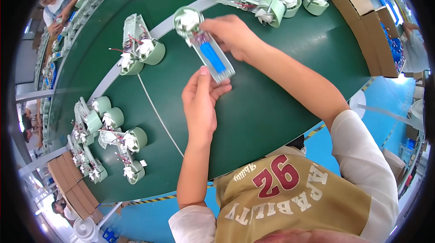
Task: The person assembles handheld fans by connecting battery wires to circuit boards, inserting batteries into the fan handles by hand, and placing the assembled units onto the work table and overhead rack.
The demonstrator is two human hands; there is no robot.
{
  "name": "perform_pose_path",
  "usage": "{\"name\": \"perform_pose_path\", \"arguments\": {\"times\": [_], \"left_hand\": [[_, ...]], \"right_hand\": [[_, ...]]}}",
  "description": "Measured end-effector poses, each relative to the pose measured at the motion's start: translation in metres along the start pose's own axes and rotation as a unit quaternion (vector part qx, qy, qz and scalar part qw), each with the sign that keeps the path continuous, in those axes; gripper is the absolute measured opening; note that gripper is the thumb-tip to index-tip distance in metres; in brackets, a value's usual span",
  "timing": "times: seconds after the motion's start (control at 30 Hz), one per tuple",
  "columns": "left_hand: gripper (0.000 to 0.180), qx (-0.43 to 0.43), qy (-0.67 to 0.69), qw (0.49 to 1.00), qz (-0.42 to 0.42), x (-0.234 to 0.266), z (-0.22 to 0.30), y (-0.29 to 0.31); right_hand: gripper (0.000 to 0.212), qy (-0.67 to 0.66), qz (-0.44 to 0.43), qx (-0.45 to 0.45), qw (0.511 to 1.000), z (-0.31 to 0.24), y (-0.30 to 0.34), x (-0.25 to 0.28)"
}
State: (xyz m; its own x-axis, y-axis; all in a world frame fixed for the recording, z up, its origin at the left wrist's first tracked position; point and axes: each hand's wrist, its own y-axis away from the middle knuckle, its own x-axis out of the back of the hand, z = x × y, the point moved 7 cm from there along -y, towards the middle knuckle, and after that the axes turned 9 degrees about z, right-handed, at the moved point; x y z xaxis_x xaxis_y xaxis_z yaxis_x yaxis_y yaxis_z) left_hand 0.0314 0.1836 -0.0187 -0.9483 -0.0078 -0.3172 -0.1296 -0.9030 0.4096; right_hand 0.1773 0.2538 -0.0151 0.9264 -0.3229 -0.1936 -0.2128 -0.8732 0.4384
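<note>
Fan unit (207, 49) in both hands (199, 102) (233, 36)

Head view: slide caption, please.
Left hand and right hand hold an opened pale-green handheld fan, blue battery-like piece exposed, above a green worktable.

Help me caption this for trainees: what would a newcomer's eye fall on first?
Probably the bright blue block in the open fan unit, held in the left hand and right hand over the green table. Then similar units clustered at left and toward the top, and blue items in a cardboard box at right.
</note>
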Motion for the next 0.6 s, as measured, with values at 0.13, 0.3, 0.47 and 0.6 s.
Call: {"name": "perform_pose_path", "arguments": {"times": [0.13,0.3,0.47,0.6], "left_hand": [[0.034,-0.053,-0.050,0.996,0.049,0.010,0.006,-0.008],[0.031,-0.097,-0.084,0.991,0.040,0.019,0.009,-0.002],[0.037,-0.391,-0.380,0.821,0.168,0.005,0.061,-0.006],[0.053,-0.572,-0.556,0.531,0.285,-0.009,0.102,-0.025]], "right_hand": [[0.033,-0.043,0.040,0.049,0.997,-0.020,-0.069,-0.023],[0.031,-0.050,0.096,0.047,0.993,-0.055,-0.141,-0.060],[0.036,0.015,0.155,0.130,0.979,-0.070,-0.252,-0.061],[0.039,0.260,0.212,0.271,0.902,-0.113,-0.279,-0.046]]}}
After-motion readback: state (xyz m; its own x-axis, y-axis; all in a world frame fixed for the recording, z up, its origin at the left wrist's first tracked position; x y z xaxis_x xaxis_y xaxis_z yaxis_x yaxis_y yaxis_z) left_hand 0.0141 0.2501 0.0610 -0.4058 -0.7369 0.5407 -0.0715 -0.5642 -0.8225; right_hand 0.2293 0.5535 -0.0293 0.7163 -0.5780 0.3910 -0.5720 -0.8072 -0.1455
